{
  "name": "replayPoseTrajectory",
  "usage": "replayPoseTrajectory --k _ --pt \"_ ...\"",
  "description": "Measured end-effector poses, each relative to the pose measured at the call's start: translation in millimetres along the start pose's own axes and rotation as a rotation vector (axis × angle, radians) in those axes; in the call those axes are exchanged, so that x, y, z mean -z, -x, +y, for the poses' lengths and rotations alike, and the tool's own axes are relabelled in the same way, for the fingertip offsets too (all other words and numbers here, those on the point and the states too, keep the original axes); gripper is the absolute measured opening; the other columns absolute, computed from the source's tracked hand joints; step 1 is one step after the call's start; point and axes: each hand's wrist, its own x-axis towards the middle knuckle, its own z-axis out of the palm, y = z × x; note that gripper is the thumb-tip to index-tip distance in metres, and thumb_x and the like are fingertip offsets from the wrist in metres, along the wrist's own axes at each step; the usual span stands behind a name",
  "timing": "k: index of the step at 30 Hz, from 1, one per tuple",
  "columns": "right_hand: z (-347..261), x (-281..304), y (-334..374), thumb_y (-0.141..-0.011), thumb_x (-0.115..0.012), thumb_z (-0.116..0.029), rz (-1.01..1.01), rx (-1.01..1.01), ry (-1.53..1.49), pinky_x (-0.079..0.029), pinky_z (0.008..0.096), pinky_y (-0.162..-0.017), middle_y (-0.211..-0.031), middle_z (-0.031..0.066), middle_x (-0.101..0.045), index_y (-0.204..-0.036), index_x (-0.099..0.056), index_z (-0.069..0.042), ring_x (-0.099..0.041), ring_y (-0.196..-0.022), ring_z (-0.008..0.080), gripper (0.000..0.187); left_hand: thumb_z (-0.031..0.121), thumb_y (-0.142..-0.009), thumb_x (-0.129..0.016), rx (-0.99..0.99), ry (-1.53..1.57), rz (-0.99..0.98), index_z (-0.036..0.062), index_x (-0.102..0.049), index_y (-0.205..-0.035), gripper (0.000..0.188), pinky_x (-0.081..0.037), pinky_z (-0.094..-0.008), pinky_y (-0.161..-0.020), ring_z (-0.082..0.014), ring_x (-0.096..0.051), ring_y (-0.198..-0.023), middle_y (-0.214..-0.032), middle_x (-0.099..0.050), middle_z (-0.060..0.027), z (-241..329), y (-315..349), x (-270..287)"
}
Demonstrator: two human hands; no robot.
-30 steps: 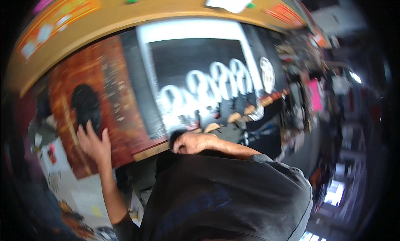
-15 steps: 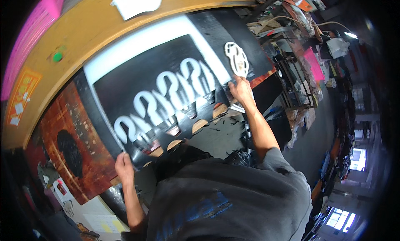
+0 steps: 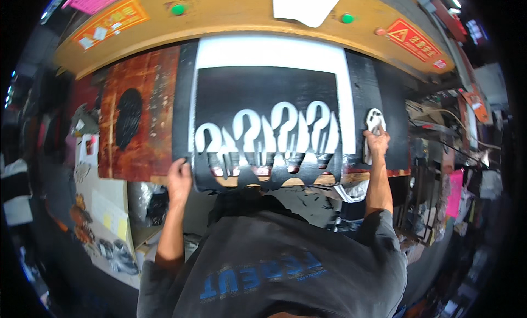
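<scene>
My right hand (image 3: 377, 143) is closed round a white, flat cutting die (image 3: 375, 118), elongated with rounded openings, on the right side of the dark work surface. Its lower part is mostly hidden by the hand. My left hand (image 3: 179, 180) is at the front edge, left of the sheet, with its fingers curled; what they grip, if anything, is hidden. Between the hands lies a black sheet (image 3: 263, 90) with several hook-shaped cutouts along its near part. A white board (image 3: 263, 51) shows round it and through the cutouts. The sheet's near edge bends down over the front.
A yellow machine beam (image 3: 241, 24) with green buttons (image 3: 347, 18) spans the far side. On the left, a dark oval piece (image 3: 129, 119) lies on a worn reddish-brown board (image 3: 156, 120). A cluttered rack (image 3: 433, 153) stands at the right, and a white panel (image 3: 110, 202) at the lower left.
The head view has turned and levelled. My right hand has moved from the near end of the cutting die to a grip over it. My left hand stays by the front left corner.
</scene>
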Motion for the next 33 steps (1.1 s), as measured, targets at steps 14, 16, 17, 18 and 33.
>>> replayPoseTrajectory --k 14,16,17,18,33 --pt "63.0 179.4 111.5 -0.088 -0.073 -0.051 -0.310 0.034 -1.630 -0.061 0.0532 -0.094 -0.123 0.0226 -0.071 -0.149 -0.056 -0.005 -0.071 -0.110 0.0396 0.078 0.025 -0.110 -0.056 -0.490 -0.522 0.118 0.0004 -0.072 -0.125 0.033 -0.052 -0.0456 -0.094 -0.0349 -0.067 -0.102 -0.117 -0.072 -0.0175 -39.6 -5.1 1.9" --pt "85.9 156.3 136.3 -0.085 -0.071 -0.062 -0.384 0.109 -2.008 -0.053 0.0679 -0.104 -0.144 0.0297 -0.060 -0.155 -0.051 -0.008 -0.057 -0.128 0.0582 0.090 0.021 -0.109 -0.055 -0.673 -0.702 0.173 0.0085 -0.075 -0.123 0.027 -0.051 -0.0484 -0.089 -0.0395 -0.065 -0.101 -0.112 -0.072 -0.0144 -31.0 0.2 -8.7" --pt "96.4 132.8 144.1 -0.084 -0.071 -0.063 -0.414 0.151 -2.209 -0.049 0.0681 -0.107 -0.148 0.0311 -0.055 -0.156 -0.051 -0.009 -0.050 -0.134 0.0599 0.092 0.021 -0.109 -0.054 -0.647 -0.726 0.206 0.0090 -0.074 -0.123 0.027 -0.051 -0.0483 -0.088 -0.0392 -0.065 -0.100 -0.112 -0.072 -0.0142 -27.3 2.8 -12.5" --pt "105.5 103.4 151.1 -0.086 -0.067 -0.060 -0.419 0.098 -2.342 -0.049 0.0680 -0.107 -0.151 0.0287 -0.054 -0.156 -0.051 -0.010 -0.049 -0.135 0.0592 0.087 0.020 -0.109 -0.054 -0.644 -0.751 0.214 0.0095 -0.074 -0.122 0.026 -0.051 -0.0483 -0.087 -0.0389 -0.065 -0.099 -0.111 -0.072 -0.0140 -24.8 5.0 -14.7" --pt "169.2 98.5 116.9 -0.077 -0.080 -0.051 -0.436 0.075 -2.710 -0.037 0.0703 -0.120 -0.163 0.0272 -0.039 -0.160 -0.046 -0.008 -0.034 -0.147 0.0587 0.099 0.022 -0.104 -0.058 -0.440 -0.888 0.200 0.0164 -0.071 -0.126 0.027 -0.052 -0.0492 -0.091 -0.0374 -0.065 -0.108 -0.113 -0.070 -0.0126 -30.1 -0.7 -11.1"
